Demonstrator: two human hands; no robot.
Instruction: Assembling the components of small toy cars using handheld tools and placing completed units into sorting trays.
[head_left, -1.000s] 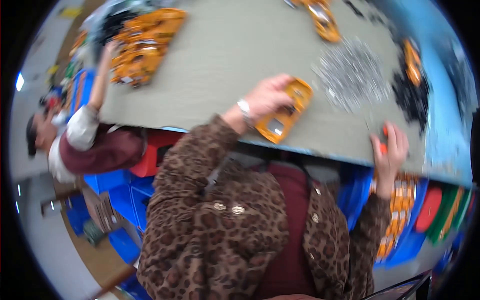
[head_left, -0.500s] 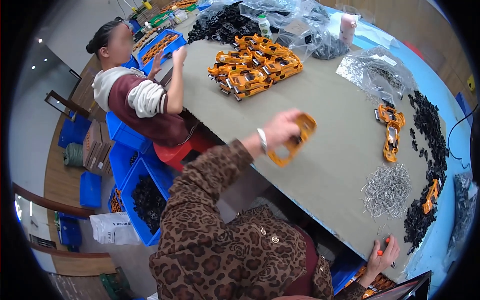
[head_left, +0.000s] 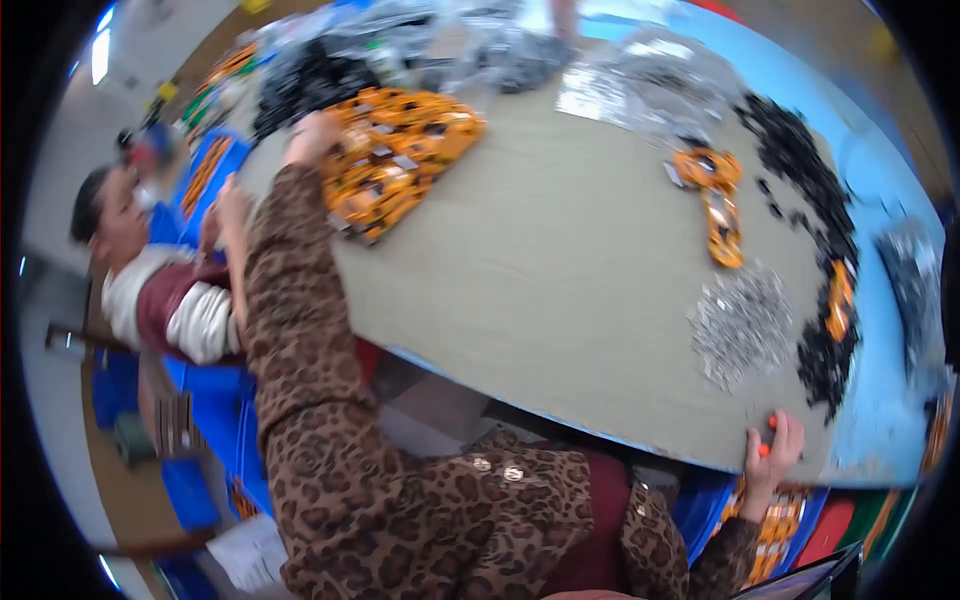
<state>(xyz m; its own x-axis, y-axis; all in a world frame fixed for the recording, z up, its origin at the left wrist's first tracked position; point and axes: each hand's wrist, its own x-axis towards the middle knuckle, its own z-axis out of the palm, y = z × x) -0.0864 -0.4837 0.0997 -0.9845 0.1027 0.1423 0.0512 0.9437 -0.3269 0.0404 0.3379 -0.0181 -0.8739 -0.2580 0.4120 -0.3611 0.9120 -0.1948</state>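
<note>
My left hand [head_left: 315, 138] is stretched far out to the left edge of a heap of orange toy car bodies [head_left: 400, 165]. Motion smears its fingers, and I cannot tell whether it holds a car body there. By the near right edge of the table, my right hand [head_left: 776, 448] is closed around a small tool with orange-red handles [head_left: 765, 450], mostly hidden by the fingers. Just beyond that hand lies a pile of thin silvery metal pieces [head_left: 742, 325]. Two orange car bodies [head_left: 722, 215] lie farther back, end to end.
Black small parts [head_left: 805, 190] spread along the right side, with one orange car body [head_left: 840, 300] among them. Clear plastic bags [head_left: 650, 85] and a black heap [head_left: 310, 85] lie at the back. A co-worker [head_left: 165, 280] sits at the left, near blue bins [head_left: 215, 410].
My left hand has swung left and away to the heap; half a second ago it carried an orange car body over the table. The view has turned, and my right hand stays by the table edge.
</note>
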